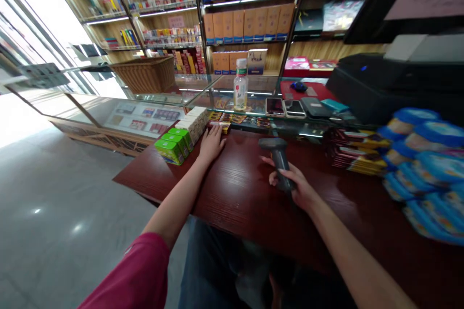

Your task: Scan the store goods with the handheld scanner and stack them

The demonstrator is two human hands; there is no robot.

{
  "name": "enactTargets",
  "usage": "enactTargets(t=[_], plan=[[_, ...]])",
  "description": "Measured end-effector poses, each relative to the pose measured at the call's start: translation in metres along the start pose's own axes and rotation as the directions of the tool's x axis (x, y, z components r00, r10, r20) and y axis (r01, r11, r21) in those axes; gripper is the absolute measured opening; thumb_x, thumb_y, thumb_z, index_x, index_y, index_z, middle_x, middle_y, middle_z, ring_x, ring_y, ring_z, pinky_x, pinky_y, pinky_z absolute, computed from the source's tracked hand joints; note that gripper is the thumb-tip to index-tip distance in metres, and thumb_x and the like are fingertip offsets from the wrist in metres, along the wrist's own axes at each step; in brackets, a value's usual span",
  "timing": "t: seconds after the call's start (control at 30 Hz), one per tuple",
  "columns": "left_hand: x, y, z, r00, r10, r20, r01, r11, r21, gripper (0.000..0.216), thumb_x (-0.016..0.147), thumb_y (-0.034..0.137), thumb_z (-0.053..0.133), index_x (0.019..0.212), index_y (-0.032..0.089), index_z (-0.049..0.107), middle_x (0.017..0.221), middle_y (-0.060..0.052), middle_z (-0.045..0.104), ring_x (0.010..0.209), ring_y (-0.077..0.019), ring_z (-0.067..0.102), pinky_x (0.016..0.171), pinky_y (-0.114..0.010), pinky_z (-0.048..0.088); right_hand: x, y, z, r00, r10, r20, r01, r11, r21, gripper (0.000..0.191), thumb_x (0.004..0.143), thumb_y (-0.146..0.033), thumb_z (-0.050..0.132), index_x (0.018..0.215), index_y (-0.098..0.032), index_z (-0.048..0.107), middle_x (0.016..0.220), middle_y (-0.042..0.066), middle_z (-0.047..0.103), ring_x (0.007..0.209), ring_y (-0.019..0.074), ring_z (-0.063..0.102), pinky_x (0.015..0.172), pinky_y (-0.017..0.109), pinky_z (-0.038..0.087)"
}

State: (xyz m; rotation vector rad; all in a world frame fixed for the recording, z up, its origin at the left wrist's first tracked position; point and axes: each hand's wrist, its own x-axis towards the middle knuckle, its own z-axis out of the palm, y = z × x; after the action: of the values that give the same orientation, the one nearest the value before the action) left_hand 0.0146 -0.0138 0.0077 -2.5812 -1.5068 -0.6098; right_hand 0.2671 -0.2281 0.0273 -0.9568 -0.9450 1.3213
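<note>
My left hand (211, 145) lies flat with fingers spread on the dark red wooden counter (239, 193), its fingertips touching small gold-and-black packs (219, 125). Just left of it stand green boxes (174, 145) and a row of cream boxes (194, 123). My right hand (295, 186) is wrapped round the handle of a grey barcode scanner (277, 154), whose head points away from me over the counter.
A glass display case (152, 106) runs along the far side, with a drink bottle (240, 84), phones (286, 107) and a wicker basket (145, 75) on it. Blue snack packs (424, 164) and dark packets (351, 152) pile at right. A black register (384, 87) stands behind; shelves beyond.
</note>
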Motion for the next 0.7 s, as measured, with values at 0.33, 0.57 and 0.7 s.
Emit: enactTargets(t=[0.33, 0.57, 0.7], plan=[[-0.003, 0.169, 0.008, 0.865, 0.486, -0.122, -0.5, 0.822, -0.271, 0.052, 0.103, 0.022, 0.048, 0.154, 0.017, 0.048, 0.162, -0.011, 0.049, 0.151, -0.0217, 0.046, 0.126, -0.041, 0.039, -0.094, -0.016, -0.06, 0.919, -0.188, -0.348, 0.173, 0.982, -0.075, 0.044, 0.074, -0.031, 0.08, 0.116, -0.02, 0.071, 0.133, 0.014, 0.073, 0.056, 0.01, 0.053, 0.053, 0.027, 0.042], [0.027, 0.326, 0.013, 0.767, 0.636, -0.085, -0.619, 0.698, -0.361, 0.045, 0.101, 0.02, 0.056, 0.146, 0.019, 0.059, 0.148, -0.012, 0.063, 0.139, -0.0232, 0.058, 0.119, -0.039, 0.046, -0.134, -0.014, -0.094, 0.711, -0.308, -0.632, 0.274, 0.949, -0.154, 0.044, 0.069, -0.03, 0.083, 0.109, -0.022, 0.067, 0.124, 0.01, 0.077, 0.05, 0.0075, 0.05, 0.046, 0.024, 0.04], [0.035, 0.358, 0.024, 0.804, 0.594, -0.037, -0.57, 0.751, -0.334, 0.047, 0.1, 0.013, 0.055, 0.146, 0.017, 0.059, 0.155, -0.013, 0.057, 0.144, -0.0234, 0.054, 0.122, -0.038, 0.042, -0.132, -0.012, -0.099, 0.646, -0.315, -0.696, 0.382, 0.922, -0.063, 0.043, 0.069, -0.031, 0.079, 0.109, -0.023, 0.065, 0.121, 0.007, 0.077, 0.049, 0.0059, 0.048, 0.046, 0.023, 0.04]])
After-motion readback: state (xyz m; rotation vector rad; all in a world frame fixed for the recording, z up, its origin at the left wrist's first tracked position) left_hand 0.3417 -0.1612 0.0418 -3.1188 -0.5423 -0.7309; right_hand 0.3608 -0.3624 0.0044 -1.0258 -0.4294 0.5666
